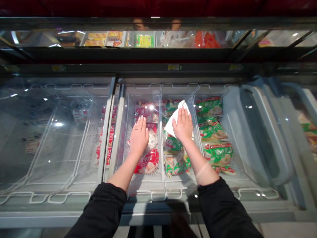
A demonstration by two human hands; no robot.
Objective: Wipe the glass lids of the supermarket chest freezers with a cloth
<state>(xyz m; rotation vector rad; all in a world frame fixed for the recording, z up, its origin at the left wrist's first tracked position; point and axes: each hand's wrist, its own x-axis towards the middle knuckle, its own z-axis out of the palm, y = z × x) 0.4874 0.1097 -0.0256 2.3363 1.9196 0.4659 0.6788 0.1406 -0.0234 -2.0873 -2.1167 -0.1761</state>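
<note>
While pressing one angular white cloth under flattened right hand, resting unclenched left hand left of it on one clear glass lid.

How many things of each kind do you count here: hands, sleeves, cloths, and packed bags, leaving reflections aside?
Left hand and right hand: 2
Left black sleeve and right black sleeve: 2
White cloth: 1
Total: 5
The red bags and green bags overlap too much to count surely, so they are left out.
</note>
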